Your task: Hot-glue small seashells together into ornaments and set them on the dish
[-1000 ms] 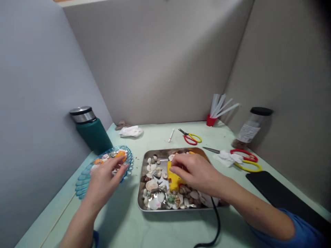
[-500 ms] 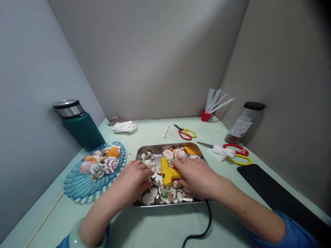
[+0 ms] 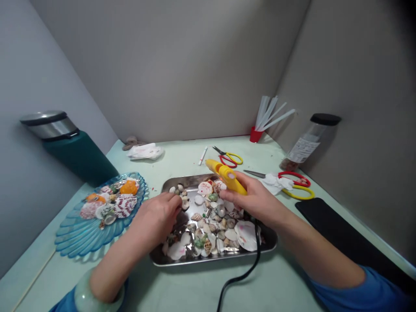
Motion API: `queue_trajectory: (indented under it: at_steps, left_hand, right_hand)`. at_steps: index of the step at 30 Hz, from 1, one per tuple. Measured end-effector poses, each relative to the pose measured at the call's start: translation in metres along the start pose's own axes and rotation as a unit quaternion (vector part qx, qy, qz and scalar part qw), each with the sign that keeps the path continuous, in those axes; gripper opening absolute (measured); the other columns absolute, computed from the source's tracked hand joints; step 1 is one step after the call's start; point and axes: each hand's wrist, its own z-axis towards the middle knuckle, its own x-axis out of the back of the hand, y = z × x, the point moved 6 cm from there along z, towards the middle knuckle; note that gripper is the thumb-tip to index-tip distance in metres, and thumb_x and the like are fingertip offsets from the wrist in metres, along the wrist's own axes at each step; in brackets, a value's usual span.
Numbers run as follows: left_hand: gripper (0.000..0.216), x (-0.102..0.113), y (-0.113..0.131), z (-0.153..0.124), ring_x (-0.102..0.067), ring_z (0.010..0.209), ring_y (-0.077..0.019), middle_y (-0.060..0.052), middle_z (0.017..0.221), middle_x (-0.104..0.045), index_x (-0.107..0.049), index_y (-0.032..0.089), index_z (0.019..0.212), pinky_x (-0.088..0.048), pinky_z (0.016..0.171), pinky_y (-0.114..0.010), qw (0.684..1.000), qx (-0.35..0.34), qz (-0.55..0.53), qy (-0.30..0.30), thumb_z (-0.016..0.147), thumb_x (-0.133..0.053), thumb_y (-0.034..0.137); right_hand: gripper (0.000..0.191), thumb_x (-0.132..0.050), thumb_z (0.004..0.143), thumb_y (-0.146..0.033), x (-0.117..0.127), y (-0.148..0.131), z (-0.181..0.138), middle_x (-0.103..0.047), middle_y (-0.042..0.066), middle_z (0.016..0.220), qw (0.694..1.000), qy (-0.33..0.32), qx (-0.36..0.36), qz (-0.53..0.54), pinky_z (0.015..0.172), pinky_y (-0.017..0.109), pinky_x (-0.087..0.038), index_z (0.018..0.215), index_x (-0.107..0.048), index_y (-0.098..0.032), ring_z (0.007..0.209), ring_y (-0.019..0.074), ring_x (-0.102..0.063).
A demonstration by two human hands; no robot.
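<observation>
My right hand point(image 3: 255, 200) is closed around a yellow hot glue gun point(image 3: 234, 184), lifted above the back right part of a metal tray point(image 3: 208, 261). A black cord point(image 3: 238, 279) runs from below that hand over the tray's front edge. Over the tray's left side my left hand point(image 3: 159, 216) has its fingers curled down among small shells; whatever they pinch is hidden. Seashells point(image 3: 214, 225) of many sizes fill the tray, among them a large white shell point(image 3: 247, 235) at the front right.
To the left, a blue scalloped glass plate point(image 3: 76, 236) carries a cluster of shells, beside a green bottle point(image 3: 81, 156). Behind the tray are a marker point(image 3: 203, 156) and scissors point(image 3: 224, 152). At right lie larger scissors point(image 3: 303, 193), tissue point(image 3: 276, 184), a jar point(image 3: 303, 145) and glue sticks point(image 3: 268, 115).
My right hand has lifted the glue gun off the shells and tilted it. My left hand has shifted slightly left within the tray. The view has moved a little.
</observation>
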Motion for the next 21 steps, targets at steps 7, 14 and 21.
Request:
queue_trajectory:
  at_steps: [7, 14, 21]
  left_hand:
    - [0.021, -0.004, 0.004, 0.012, -0.06, 0.077, -0.0237, -0.006, 0.079, -0.065, -0.064, 0.02, 0.076, -0.042, 0.061, -0.032, 0.997, -0.025, 0.067, 0.001, 0.088, -0.047, 0.024]
    - [0.019, 0.005, 0.044, 0.014, -0.056, 0.085, -0.0207, -0.007, 0.09, -0.063, -0.065, 0.021, 0.089, -0.045, 0.073, -0.032, 0.989, -0.129, -0.075, -0.006, 0.089, -0.046, 0.021]
    - [0.014, -0.01, 0.038, 0.018, -0.054, 0.085, -0.0235, -0.007, 0.085, -0.062, -0.063, 0.019, 0.078, -0.043, 0.079, -0.039, 0.988, -0.125, -0.073, -0.052, 0.085, -0.051, 0.018]
  right_hand:
    - [0.034, -0.066, 0.076, -0.039, -0.004, 0.015, -0.001, -0.052, -0.004, 0.069, 0.996, 0.037, -0.02, 0.078, 0.054, 0.024, -0.037, 0.102, -0.059, -0.018, 0.056, 0.0102, -0.045]
    - [0.037, -0.065, 0.078, -0.043, -0.004, 0.021, -0.001, -0.046, -0.008, 0.054, 0.992, 0.048, -0.016, 0.119, 0.049, 0.024, -0.034, 0.105, -0.058, -0.02, 0.047, 0.0097, -0.04]
    - [0.036, -0.065, 0.078, -0.042, -0.002, 0.025, 0.001, -0.045, -0.007, 0.053, 0.989, 0.065, -0.024, 0.127, 0.049, 0.025, -0.033, 0.104, -0.059, -0.019, 0.047, 0.0098, -0.04]
